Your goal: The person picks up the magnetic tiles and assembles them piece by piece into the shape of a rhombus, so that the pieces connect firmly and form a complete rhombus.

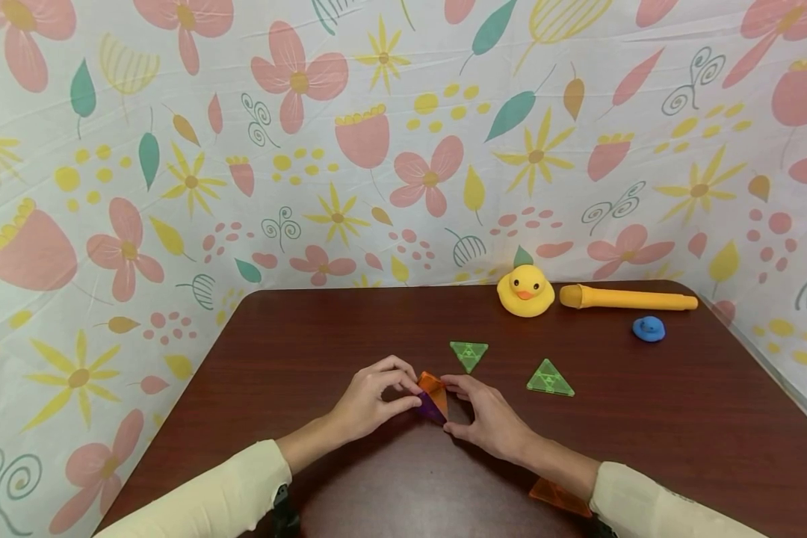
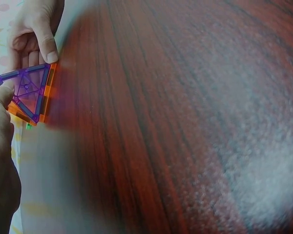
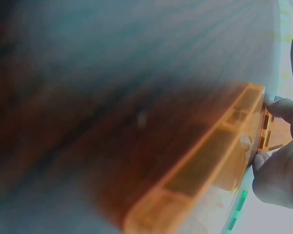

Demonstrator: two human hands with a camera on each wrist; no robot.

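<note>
Over the table's middle, a purple triangular magnetic tile (image 1: 431, 409) leans together with orange magnetic tile pieces (image 1: 433, 384). My left hand (image 1: 375, 397) holds this small structure from the left, its thumb at the purple tile and its fingers by the orange top. From the other side, my right hand (image 1: 489, 420) pinches the orange part between thumb and fingertips. In the left wrist view the purple tile (image 2: 25, 87) faces the camera, with an orange edge (image 2: 48, 95) along its side. Part of the structure is hidden behind the fingers.
Two green triangular tiles (image 1: 469, 355) (image 1: 550, 379) lie beyond my right hand. Another orange tile (image 1: 557, 496) lies under my right forearm. Toward the back right are a yellow rubber duck (image 1: 525, 291), a yellow toy microphone (image 1: 628, 299) and a small blue duck (image 1: 648, 329).
</note>
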